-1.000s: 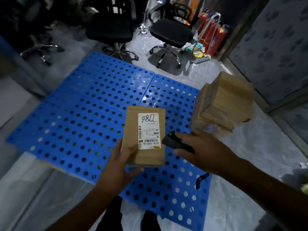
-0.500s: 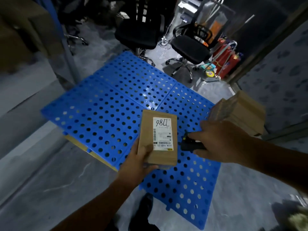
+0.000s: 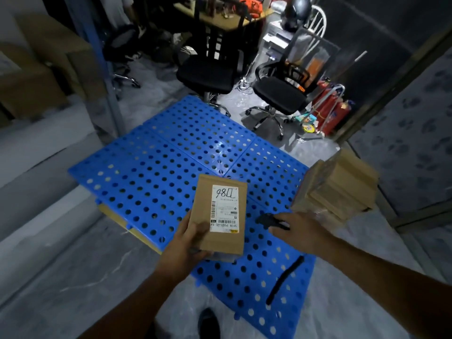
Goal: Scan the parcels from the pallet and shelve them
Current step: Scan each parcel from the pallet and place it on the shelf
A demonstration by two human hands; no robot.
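My left hand (image 3: 186, 243) grips a flat brown cardboard parcel (image 3: 220, 241) by its lower left corner, label side up. The white label (image 3: 224, 207) carries a barcode and handwritten digits. My right hand (image 3: 297, 230) holds a small black scanner (image 3: 266, 220) to the right of the parcel, its nose turned toward the label. A black strap (image 3: 285, 280) hangs from the scanner. Both hands hover over the blue perforated pallet (image 3: 151, 172). A stack of several brown parcels (image 3: 337, 187) stands at the pallet's right edge.
Two black office chairs (image 3: 208, 74) (image 3: 278, 94) stand beyond the pallet. Red fire extinguishers (image 3: 329, 111) are at the right near a dark wall. A shelf post (image 3: 107, 81) and cardboard boxes (image 3: 36, 77) are at the left. My shoe (image 3: 208, 324) shows on the grey floor.
The view has tilted up and swung left, bringing the shelf and boxes into sight. Both hands keep the parcel and the scanner; the scanner has drawn slightly away from the label.
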